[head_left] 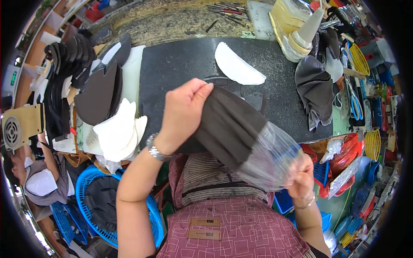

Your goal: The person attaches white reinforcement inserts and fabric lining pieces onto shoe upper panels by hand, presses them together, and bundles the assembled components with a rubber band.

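My left hand (183, 114) grips the upper end of a stack of dark brown fabric pieces (230, 124), held above the black work mat (180, 64). The stack's lower end sits inside a clear plastic bag (271, 157). My right hand (301, 174) pinches the bag's lower right edge. A wristwatch (155, 148) is on my left wrist. A single white curved piece (236, 66) lies on the mat beyond the stack.
White cut pieces (118, 131) and dark shaped pieces (97, 92) pile at the left. Grey fabric pieces (314, 88), a thread cone (307, 30) and scissors (355, 103) lie at the right. A blue basket (92, 206) stands low left, beside another person (36, 178).
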Tool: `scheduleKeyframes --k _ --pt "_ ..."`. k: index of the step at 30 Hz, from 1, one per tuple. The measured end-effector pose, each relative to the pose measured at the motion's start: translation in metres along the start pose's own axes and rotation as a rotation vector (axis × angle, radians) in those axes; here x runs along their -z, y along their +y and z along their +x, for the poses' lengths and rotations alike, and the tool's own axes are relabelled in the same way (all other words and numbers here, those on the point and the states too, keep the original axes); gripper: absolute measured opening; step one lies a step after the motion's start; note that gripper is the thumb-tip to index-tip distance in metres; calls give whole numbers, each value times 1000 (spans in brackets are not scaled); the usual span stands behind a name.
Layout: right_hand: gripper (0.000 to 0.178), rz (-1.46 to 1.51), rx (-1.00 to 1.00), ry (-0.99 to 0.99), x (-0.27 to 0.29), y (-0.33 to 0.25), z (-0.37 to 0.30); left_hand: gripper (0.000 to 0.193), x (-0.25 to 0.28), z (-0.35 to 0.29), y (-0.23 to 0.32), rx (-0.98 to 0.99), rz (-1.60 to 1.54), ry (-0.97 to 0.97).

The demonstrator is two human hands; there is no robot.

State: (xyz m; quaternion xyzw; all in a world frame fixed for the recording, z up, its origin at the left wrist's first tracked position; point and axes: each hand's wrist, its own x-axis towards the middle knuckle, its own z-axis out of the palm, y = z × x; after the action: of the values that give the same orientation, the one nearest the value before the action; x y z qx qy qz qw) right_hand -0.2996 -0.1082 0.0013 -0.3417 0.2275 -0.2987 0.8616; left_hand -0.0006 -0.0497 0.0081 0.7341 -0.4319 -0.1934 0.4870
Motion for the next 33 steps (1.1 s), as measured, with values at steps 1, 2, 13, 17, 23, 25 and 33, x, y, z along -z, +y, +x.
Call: scheduleKeyframes --k 1,2,13,17,23,25,33 --pt "15 6 26 127 27 -3 -14 18 7 3 6 88 -138 -73" --pt "13 -87 -73 177 49 -11 -24 16 10 7 18 134 -196 -199" --pt "57 -23 -286 -200 -11 13 -12 26 -13 -67 90 -1096 478 -251" --pt "65 319 -376 -91 -32 26 25 30 -13 -97 65 -1022 124 -256" --pt "63 378 -455 -160 -63 11 32 90 7 -133 -11 536 -1160 -671" --pt "64 327 -461 -186 -68 10 34 99 -16 -137 -15 759 -1579 -864" --pt "31 -203 -146 184 -30 22 40 20 -18 -99 -4 590 -1345 -10"
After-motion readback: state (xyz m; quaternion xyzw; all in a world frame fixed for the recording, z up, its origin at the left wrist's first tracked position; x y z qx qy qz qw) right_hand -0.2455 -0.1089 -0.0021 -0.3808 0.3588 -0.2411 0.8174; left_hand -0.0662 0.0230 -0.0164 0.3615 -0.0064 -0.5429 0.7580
